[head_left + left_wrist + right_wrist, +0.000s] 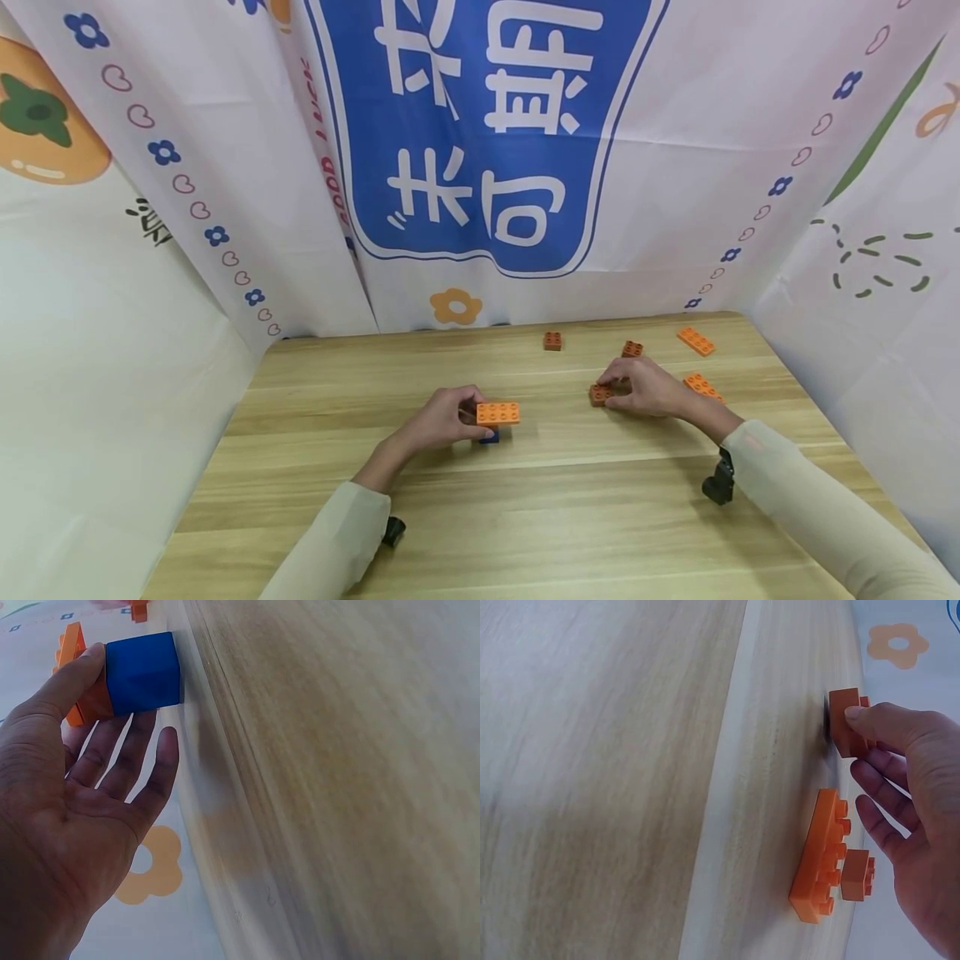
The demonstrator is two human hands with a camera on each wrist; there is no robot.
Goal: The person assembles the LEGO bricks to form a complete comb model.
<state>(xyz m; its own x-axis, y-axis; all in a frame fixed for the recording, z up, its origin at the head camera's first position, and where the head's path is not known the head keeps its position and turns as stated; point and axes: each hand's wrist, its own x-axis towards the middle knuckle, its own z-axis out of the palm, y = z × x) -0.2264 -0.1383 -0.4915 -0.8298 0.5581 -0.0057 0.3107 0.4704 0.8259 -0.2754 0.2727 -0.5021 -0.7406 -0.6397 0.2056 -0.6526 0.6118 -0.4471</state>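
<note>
My left hand grips a small stack between thumb and fingers. On top of the stack lies a flat orange toy brick with two rows of studs. Below it, a brown brick shows in the left wrist view, partly covered by the thumb. A blue block forms the bottom, close to the tabletop; whether it touches cannot be told. Farther right, my right hand pinches a brown studded brick at the table surface, its other fingers loosely bent.
Beyond the right hand sits another brown brick. One more brown brick lies near the back edge. Two flat orange bricks lie at the right, one partly behind the right forearm. Printed cloth hangs behind the wooden table.
</note>
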